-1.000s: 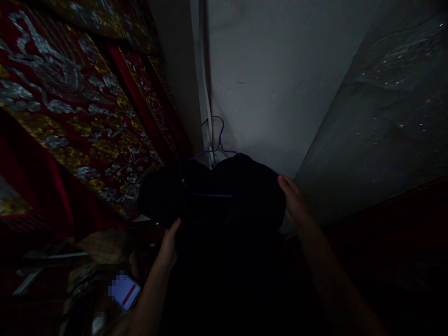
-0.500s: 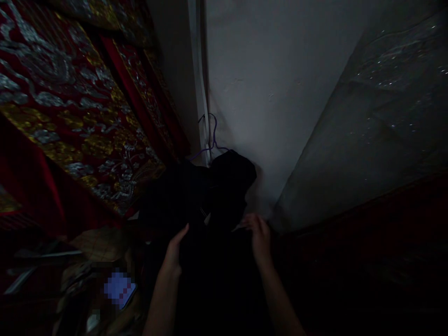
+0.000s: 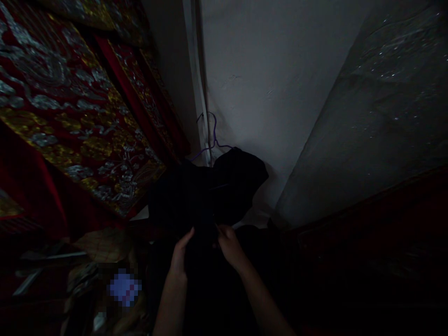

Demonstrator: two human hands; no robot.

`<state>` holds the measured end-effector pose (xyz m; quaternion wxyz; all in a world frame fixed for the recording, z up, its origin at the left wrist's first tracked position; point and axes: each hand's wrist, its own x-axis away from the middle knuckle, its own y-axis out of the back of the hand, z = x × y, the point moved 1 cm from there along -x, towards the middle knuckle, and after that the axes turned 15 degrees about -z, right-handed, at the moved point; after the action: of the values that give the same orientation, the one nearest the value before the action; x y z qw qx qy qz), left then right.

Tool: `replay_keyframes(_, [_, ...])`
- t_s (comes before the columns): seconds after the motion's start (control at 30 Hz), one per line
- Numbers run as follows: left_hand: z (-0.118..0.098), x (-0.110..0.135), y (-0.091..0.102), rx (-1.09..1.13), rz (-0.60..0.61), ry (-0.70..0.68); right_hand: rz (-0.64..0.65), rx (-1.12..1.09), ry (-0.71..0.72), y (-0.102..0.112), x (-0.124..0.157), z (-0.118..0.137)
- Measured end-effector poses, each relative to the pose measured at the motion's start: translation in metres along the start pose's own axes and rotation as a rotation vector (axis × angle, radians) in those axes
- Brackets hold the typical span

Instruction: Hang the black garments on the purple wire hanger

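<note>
A black garment (image 3: 241, 179) hangs on a thin purple hanger (image 3: 215, 133) against the wall. My left hand (image 3: 181, 252) is at the garment's left side, thumb on top and the other fingers hidden in or behind the dark cloth. To the right, my right hand (image 3: 230, 246) is closed at the front of the garment, its fingers curled on the cloth. Poor light hides the fingertips and most folds of the fabric.
Red cloth with gold and silver embroidery (image 3: 94, 116) hangs at the left. A white strip or pipe (image 3: 199, 79) runs down the pale wall (image 3: 273, 60). Clear plastic sheeting (image 3: 367, 107) covers the right side. At lower left lie cluttered items and a blurred-out lit screen (image 3: 124, 287).
My right hand has moved left from the garment's right edge to its front and closed there. The garment's right shoulder has spread outward. My left hand has shifted slightly right.
</note>
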<state>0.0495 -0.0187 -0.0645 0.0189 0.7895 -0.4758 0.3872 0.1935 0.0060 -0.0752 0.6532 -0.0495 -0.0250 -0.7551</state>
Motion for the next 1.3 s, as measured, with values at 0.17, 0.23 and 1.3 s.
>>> replay_keyframes(0.17, [0.000, -0.009, -0.002, -0.052, -0.221, -0.393, -0.017, -0.055, 0.106, 0.012, -0.001, -0.005])
replay_keyframes(0.23, [0.006, -0.011, 0.000, -0.107, -0.443, -0.827, -0.042, -0.088, 0.123, 0.015, -0.003, -0.007])
replay_keyframes(1.3, [-0.049, 0.008, -0.074, -0.494, 0.238, -1.056, -0.053, -0.322, 0.209, 0.012, -0.049, 0.144])
